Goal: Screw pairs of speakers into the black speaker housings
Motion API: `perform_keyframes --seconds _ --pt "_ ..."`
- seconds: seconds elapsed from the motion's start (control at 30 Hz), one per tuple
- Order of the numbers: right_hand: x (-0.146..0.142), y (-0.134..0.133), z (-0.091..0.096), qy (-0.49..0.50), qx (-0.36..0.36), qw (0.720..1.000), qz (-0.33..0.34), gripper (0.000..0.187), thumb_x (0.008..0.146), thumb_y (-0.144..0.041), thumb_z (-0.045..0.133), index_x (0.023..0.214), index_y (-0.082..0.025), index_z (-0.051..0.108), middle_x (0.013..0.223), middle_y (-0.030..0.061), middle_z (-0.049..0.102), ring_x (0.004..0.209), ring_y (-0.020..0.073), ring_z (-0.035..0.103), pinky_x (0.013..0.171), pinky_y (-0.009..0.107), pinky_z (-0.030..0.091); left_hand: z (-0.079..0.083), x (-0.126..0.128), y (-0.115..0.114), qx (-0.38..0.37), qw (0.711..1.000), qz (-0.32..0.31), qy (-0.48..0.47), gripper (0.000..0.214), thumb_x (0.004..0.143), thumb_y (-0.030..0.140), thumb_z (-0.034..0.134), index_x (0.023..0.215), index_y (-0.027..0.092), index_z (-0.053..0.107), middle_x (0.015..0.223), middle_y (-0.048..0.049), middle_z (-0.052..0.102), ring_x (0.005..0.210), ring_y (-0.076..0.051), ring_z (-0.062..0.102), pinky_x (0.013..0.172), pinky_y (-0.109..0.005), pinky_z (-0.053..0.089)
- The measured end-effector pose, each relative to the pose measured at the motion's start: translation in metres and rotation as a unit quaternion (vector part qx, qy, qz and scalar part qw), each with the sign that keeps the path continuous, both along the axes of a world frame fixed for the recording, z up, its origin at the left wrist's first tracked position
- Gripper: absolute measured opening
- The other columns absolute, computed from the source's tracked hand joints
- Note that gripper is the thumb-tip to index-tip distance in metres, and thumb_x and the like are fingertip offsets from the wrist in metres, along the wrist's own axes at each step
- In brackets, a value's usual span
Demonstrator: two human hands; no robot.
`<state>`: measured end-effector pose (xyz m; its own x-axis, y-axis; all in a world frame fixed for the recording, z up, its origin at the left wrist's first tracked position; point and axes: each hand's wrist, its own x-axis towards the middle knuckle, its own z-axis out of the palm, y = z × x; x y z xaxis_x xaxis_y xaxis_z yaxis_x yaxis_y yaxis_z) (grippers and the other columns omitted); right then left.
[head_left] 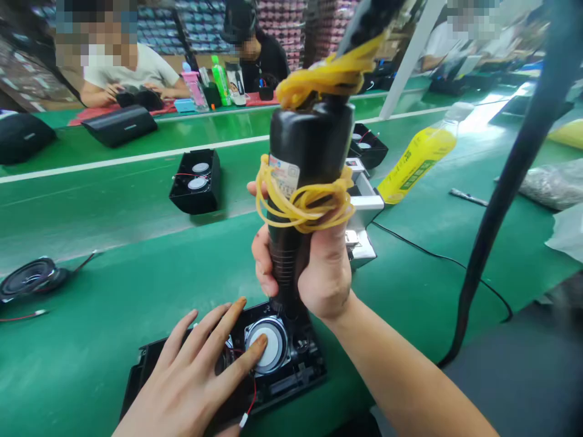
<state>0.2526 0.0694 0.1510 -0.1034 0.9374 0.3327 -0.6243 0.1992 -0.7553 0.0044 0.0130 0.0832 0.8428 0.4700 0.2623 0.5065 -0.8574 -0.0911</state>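
My right hand (319, 267) is wrapped round a black electric screwdriver (310, 152) bound with yellow rubber bands. The tool stands upright with its tip down at the black speaker housing (291, 370) lying on the green belt in front of me. My left hand (195, 376) lies flat on that housing with fingers spread, the index fingertip resting on the round silver speaker driver (271, 346). A red wire (251, 397) trails from the housing's front edge.
Another black housing with two drivers (195, 180) sits further up the belt. A loose speaker (30, 279) lies at far left, a yellow bottle (419, 158) and a metal fixture (362, 224) at right. A black hose (505, 182) hangs at right. People work at the far table.
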Motion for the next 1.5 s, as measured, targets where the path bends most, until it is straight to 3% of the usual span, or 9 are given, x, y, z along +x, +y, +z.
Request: perform_keyframes --seconds 0.17,0.27,0.4,0.53,0.7,0.93,1.13,1.33,1.5 --pt "0.000 0.002 -0.006 -0.006 -0.002 1.000 -0.003 0.072 0.091 -0.088 0.067 0.130 -0.028 0.062 0.070 -0.0052 0.062 0.045 0.0124 0.051 0.041 0.024 0.039 -0.001 0.002 -0.004 -0.044 0.999 0.017 -0.025 0.083 0.086 0.037 0.070 0.165 0.040 0.047 0.187 -0.0108 0.021 0.164 -0.036 0.037 0.133 -0.054 0.021" --pt "-0.001 0.005 -0.014 -0.005 0.049 0.999 -0.006 0.059 0.100 -0.083 0.059 0.106 -0.025 0.063 0.074 -0.0032 0.062 0.048 0.0105 0.052 0.043 0.022 0.042 0.001 0.003 -0.006 -0.057 0.998 0.024 -0.018 0.085 0.084 0.030 0.068 0.166 0.041 0.046 0.188 -0.0097 0.019 0.166 -0.034 0.033 0.133 -0.055 0.021" --pt "-0.003 0.008 -0.022 -0.012 0.076 0.997 -0.018 0.062 0.105 -0.081 0.050 0.087 -0.022 0.059 0.076 -0.0012 0.061 0.050 0.0090 0.054 0.046 0.021 0.045 0.004 0.003 -0.007 -0.056 0.998 0.030 -0.003 0.088 0.080 0.022 0.064 0.165 0.040 0.047 0.186 -0.0126 0.023 0.165 -0.037 0.035 0.128 -0.061 0.029" --pt "-0.005 0.007 -0.021 -0.015 0.064 0.998 -0.015 0.064 0.104 -0.082 0.052 0.086 -0.022 0.059 0.073 -0.0022 0.060 0.048 0.0083 0.052 0.044 0.020 0.044 0.011 0.004 -0.005 -0.028 0.999 0.012 0.025 0.090 0.078 0.021 0.065 0.166 0.034 0.048 0.177 -0.0191 0.036 0.156 -0.041 0.044 0.118 -0.064 0.043" --pt "-0.007 0.002 -0.018 -0.028 0.073 0.997 0.026 0.065 0.102 -0.087 0.051 0.089 -0.023 0.057 0.069 -0.0038 0.058 0.046 0.0080 0.049 0.041 0.018 0.043 0.017 0.006 -0.002 -0.011 0.999 0.013 0.038 0.093 0.076 0.024 0.068 0.166 0.033 0.048 0.173 -0.0189 0.040 0.147 -0.043 0.051 0.113 -0.063 0.051" --pt "-0.011 -0.003 -0.019 -0.061 0.088 0.992 0.067 0.068 0.098 -0.091 0.052 0.083 -0.025 0.052 0.064 -0.0057 0.051 0.044 0.0080 0.043 0.038 0.020 0.038 0.014 0.005 -0.002 0.023 0.999 -0.002 0.039 0.096 0.073 0.025 0.067 0.166 0.031 0.046 0.163 -0.0210 0.048 0.147 -0.042 0.048 0.112 -0.061 0.049" --pt "-0.010 -0.005 -0.020 -0.064 0.079 0.993 0.067 0.068 0.095 -0.094 0.053 0.087 -0.026 0.054 0.058 -0.0065 0.050 0.041 0.0095 0.042 0.038 0.021 0.034 0.015 0.010 0.002 0.047 0.999 -0.012 0.002 0.091 0.067 0.024 0.064 0.157 0.029 0.056 0.151 -0.0194 0.057 0.138 -0.039 0.053 0.112 -0.057 0.043" --pt "-0.017 -0.009 -0.029 -0.075 0.058 0.995 0.024 0.077 0.087 -0.094 0.065 0.119 -0.024 0.068 0.059 -0.0055 0.056 0.040 0.0147 0.051 0.038 0.026 0.044 -0.011 0.001 0.007 0.060 0.998 0.003 0.011 0.093 0.078 0.033 0.069 0.167 0.042 0.045 0.153 -0.0111 0.061 0.146 -0.036 0.050 0.126 -0.052 0.028" --pt "0.016 -0.023 0.009 -0.036 0.109 0.992 -0.050 0.062 0.101 -0.080 0.057 0.131 -0.028 0.072 0.066 -0.0025 0.062 0.040 0.0149 0.051 0.036 0.026 0.044 -0.043 -0.006 0.014 0.102 0.994 -0.007 -0.028 0.068 0.098 0.039 0.061 0.165 0.046 0.049 0.161 -0.0097 0.059 0.151 -0.031 0.050 0.139 -0.051 0.006"
